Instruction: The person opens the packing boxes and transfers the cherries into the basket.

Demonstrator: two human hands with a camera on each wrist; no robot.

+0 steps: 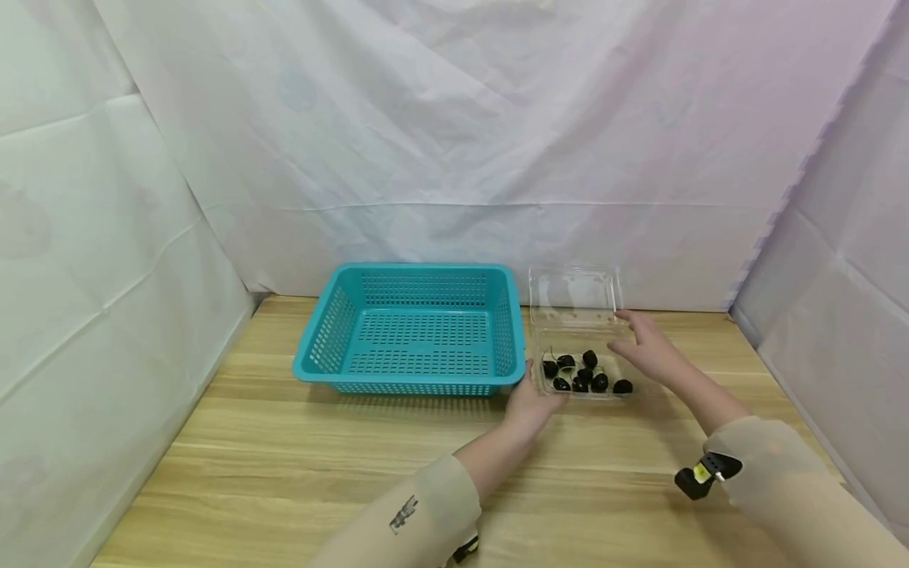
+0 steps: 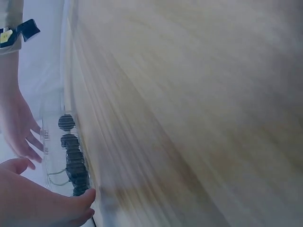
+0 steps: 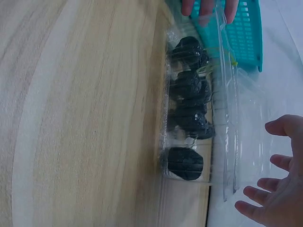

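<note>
Clear hinged container (image 1: 568, 338) on the counter (image 1: 355, 465), just right of a turquoise basket (image 1: 408, 379); lid (image 1: 571, 296) raised at the back, dark stemmed fruits (image 1: 585, 376) loose in the base. Left hand (image 1: 529, 406) grips the container's near left corner, between thumb and fingers. Right hand (image 1: 649, 351) at its right side, fingers spread, holding nothing; fingertips near the lid's edge

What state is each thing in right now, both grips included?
Teal basket: upright on the table
Clear container: upright, lid open
Dark fruits: inside the container
Left grip: holding the container's near left corner
Right grip: fingers spread beside the lid, contact unclear
</note>
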